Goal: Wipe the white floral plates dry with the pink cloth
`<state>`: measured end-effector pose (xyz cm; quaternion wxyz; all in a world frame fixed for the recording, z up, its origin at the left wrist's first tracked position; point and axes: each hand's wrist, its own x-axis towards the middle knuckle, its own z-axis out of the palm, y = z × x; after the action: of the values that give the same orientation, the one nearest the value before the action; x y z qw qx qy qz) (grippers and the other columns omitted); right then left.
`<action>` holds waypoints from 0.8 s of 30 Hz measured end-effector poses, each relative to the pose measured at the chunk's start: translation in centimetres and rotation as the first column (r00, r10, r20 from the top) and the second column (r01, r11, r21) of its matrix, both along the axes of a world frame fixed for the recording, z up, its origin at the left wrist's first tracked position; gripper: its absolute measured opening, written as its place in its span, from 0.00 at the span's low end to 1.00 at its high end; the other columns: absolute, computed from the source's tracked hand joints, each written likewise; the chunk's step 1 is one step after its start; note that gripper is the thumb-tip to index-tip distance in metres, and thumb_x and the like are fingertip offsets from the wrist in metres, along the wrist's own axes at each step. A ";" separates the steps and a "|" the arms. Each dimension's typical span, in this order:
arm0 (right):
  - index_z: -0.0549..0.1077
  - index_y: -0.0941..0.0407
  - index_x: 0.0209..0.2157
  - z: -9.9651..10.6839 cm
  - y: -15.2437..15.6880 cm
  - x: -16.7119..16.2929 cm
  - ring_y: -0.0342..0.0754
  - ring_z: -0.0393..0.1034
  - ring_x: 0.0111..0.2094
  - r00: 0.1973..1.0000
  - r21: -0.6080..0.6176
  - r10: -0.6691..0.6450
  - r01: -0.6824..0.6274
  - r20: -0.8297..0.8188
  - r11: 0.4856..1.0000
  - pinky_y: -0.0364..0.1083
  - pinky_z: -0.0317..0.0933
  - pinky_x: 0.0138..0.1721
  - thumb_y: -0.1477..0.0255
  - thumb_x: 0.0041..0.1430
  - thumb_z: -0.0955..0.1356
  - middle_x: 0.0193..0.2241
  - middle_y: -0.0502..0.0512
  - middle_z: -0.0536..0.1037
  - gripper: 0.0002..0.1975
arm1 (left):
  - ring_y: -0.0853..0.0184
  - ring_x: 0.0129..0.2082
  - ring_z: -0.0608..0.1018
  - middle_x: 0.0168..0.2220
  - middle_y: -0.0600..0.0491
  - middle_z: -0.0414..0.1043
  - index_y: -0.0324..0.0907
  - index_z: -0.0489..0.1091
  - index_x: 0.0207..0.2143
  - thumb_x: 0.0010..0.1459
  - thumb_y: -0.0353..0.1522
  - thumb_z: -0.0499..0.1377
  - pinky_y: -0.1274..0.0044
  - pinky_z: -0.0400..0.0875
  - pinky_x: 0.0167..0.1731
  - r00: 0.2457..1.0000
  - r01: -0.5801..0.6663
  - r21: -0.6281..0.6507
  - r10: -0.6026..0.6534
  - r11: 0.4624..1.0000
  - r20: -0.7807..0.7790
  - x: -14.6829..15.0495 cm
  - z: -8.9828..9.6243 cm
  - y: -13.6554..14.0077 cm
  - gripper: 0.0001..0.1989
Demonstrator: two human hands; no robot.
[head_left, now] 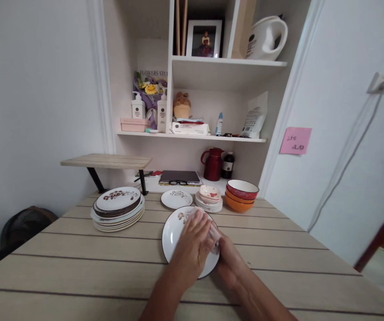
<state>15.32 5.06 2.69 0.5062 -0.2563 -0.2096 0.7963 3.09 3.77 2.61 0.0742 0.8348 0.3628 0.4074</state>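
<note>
Head view shows a round white plate point(172, 237), glossy, with a thin dark rim and a brown flower print partly covered, over the middle of the bench point(118, 252). The left hand point(192, 244) lies flat, fingers extended, on a pale pink cloth point(216, 234) against the plate's face; the right hand point(229, 259) is clamped on the plate's right edge.
</note>
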 end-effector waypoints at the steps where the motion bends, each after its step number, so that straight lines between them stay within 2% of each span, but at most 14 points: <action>1: 0.74 0.59 0.46 0.2 0.0 0.3 0.50 0.76 0.41 1.000 -0.014 0.019 -0.019 -0.004 1.000 0.48 0.64 0.49 0.63 0.58 0.67 0.39 0.58 0.82 0.18 | 0.62 0.66 0.53 0.64 0.51 0.57 0.45 0.58 0.62 0.67 0.38 0.43 0.59 0.46 0.65 0.999 0.032 -0.020 -0.032 0.999 -0.003 0.1 0.4 -0.2 0.23; 4: 0.74 0.60 0.42 0.8 0.2 1.5 0.53 0.77 0.36 0.993 -0.083 0.114 -0.116 -0.034 0.990 0.52 0.66 0.46 0.56 0.56 0.68 0.33 0.59 0.81 0.22 | 0.66 0.63 0.62 0.57 0.55 0.68 0.51 0.67 0.54 0.67 0.36 0.43 0.59 0.44 0.66 0.993 0.110 -0.083 -0.112 0.990 -0.024 0.6 1.4 -1.0 0.20; 8: 0.73 0.62 0.39 1.0 0.5 2.8 0.55 0.76 0.33 0.966 -0.121 0.223 -0.239 -0.133 0.963 0.55 0.65 0.45 0.50 0.54 0.66 0.26 0.58 0.79 0.28 | 0.68 0.59 0.67 0.52 0.57 0.73 0.53 0.73 0.47 0.67 0.34 0.44 0.58 0.38 0.66 0.994 0.086 -0.080 -0.091 0.993 -0.065 1.5 1.9 -1.9 0.19; 10: 0.73 0.62 0.39 1.1 0.7 3.2 0.55 0.76 0.34 0.969 -0.111 0.206 -0.221 -0.133 0.969 0.56 0.64 0.47 0.50 0.55 0.65 0.27 0.59 0.80 0.27 | 0.68 0.58 0.68 0.50 0.57 0.75 0.53 0.73 0.47 0.66 0.32 0.46 0.57 0.33 0.66 0.993 0.051 -0.032 -0.054 0.998 -0.103 1.7 1.7 -2.0 0.17; 12: 0.73 0.63 0.41 1.1 0.9 3.4 0.55 0.76 0.38 0.984 -0.080 0.139 -0.148 -0.112 0.986 0.55 0.63 0.49 0.52 0.58 0.64 0.30 0.61 0.81 0.26 | 0.67 0.59 0.68 0.49 0.58 0.76 0.52 0.73 0.45 0.65 0.32 0.48 0.55 0.29 0.65 0.990 0.010 0.030 -0.006 0.999 -0.139 1.7 1.4 -1.7 0.15; 15: 0.72 0.62 0.47 1.3 1.2 3.7 0.55 0.75 0.43 0.994 -0.011 0.043 -0.045 -0.100 0.999 0.54 0.61 0.52 0.56 0.60 0.63 0.36 0.62 0.81 0.25 | 0.63 0.61 0.64 0.53 0.58 0.72 0.52 0.73 0.43 0.63 0.31 0.53 0.50 0.26 0.63 0.981 -0.053 0.115 0.074 0.992 -0.181 1.4 0.9 -1.3 0.12; 17: 0.70 0.62 0.50 1.4 1.3 3.8 0.55 0.74 0.46 0.994 0.022 0.021 -0.019 -0.103 1.000 0.54 0.60 0.53 0.56 0.60 0.63 0.40 0.62 0.81 0.26 | 0.59 0.63 0.61 0.59 0.57 0.66 0.54 0.71 0.47 0.60 0.30 0.56 0.48 0.32 0.63 0.976 -0.097 0.155 0.124 0.983 -0.178 1.1 0.6 -1.0 0.14; 20: 0.69 0.62 0.53 1.3 1.4 3.7 0.56 0.73 0.47 0.995 0.025 0.016 -0.013 -0.101 1.000 0.55 0.60 0.53 0.55 0.59 0.64 0.43 0.63 0.80 0.28 | 0.58 0.64 0.58 0.64 0.51 0.55 0.54 0.63 0.56 0.58 0.29 0.58 0.53 0.50 0.62 0.981 -0.175 0.178 0.186 0.968 -0.045 0.5 0.3 -0.4 0.24; 22: 0.69 0.62 0.53 1.1 1.6 3.7 0.57 0.73 0.47 0.994 0.004 0.010 -0.010 -0.109 1.000 0.56 0.60 0.53 0.55 0.58 0.64 0.43 0.64 0.80 0.29 | 0.58 0.63 0.59 0.64 0.48 0.54 0.52 0.61 0.58 0.59 0.29 0.56 0.59 0.59 0.59 0.965 -0.252 0.181 0.233 0.951 0.119 -0.1 0.1 0.0 0.24; 24: 0.69 0.61 0.52 1.0 2.0 4.0 0.58 0.73 0.47 0.992 -0.020 -0.056 0.054 -0.110 0.998 0.57 0.61 0.53 0.55 0.59 0.64 0.43 0.64 0.80 0.28 | 0.59 0.60 0.64 0.60 0.47 0.58 0.50 0.63 0.56 0.61 0.30 0.54 0.63 0.64 0.56 0.915 -0.354 0.179 0.300 0.918 0.271 -0.8 0.1 0.5 0.21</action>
<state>19.33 7.02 3.64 0.5367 -0.2217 -0.1672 0.7968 2.33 4.26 2.67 -0.0471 0.7099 0.4381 0.5494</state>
